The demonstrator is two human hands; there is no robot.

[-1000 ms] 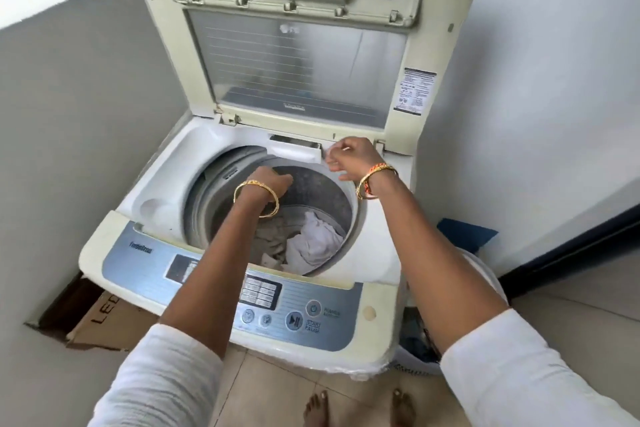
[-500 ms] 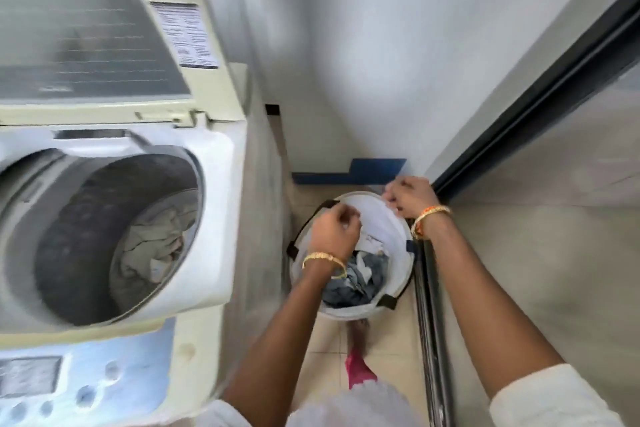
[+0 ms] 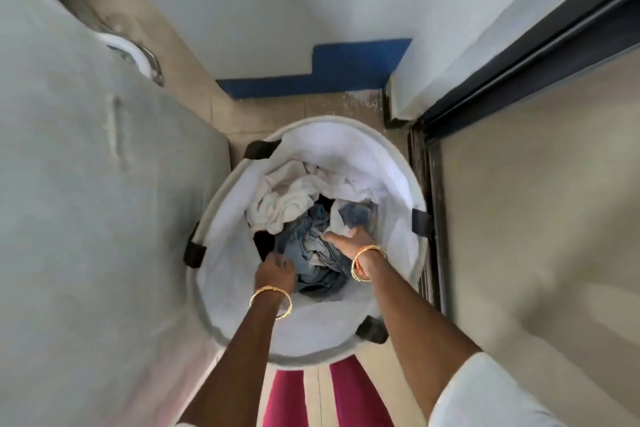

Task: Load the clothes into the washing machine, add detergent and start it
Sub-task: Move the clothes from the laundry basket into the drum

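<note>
Looking straight down into a round white laundry basket (image 3: pixel 388 163) on the tiled floor (image 3: pixel 304 107), dead centre of view. Black strap handles (image 3: pixel 419 221) clipped on the rim at roughly two, five, eight and eleven o'clock.

Inside, a heap of clothes: white cloth (image 3: pixel 287 198) bunched toward eleven o'clock of the basket, blue denim (image 3: pixel 311 250) crumpled at the middle and down toward six, one more white piece with a faded blue patch (image 3: pixel 349 215) at about two.

Left hand (image 3: pixel 275 276) low in the basket at seven o'clock of the pile, fingers curled in and closed, knuckles up, right at the edge of the denim; cannot tell whether any fabric is actually pinched in there. Gold bangle (image 3: pixel 272 302) on that wrist.

Right hand (image 3: pixel 349 241) at four o'clock of the pile, palm down on the denim, thumb stuck out toward nine, fingertips buried under the white-and-blue piece, so their grip cannot be told. Gold and orange bangles (image 3: pixel 367 262) on that wrist.

Grey side panel of the washing machine (image 3: pixel 86 218) filling the whole nine o'clock side, just beside the basket. Blue skirting (image 3: pixel 329 76) along the wall at twelve. Dark door frame (image 3: pixel 519 55) running from one down to three. White sleeve (image 3: pixel 485 395) at five, pink trouser legs (image 3: pixel 356 399) at six.
</note>
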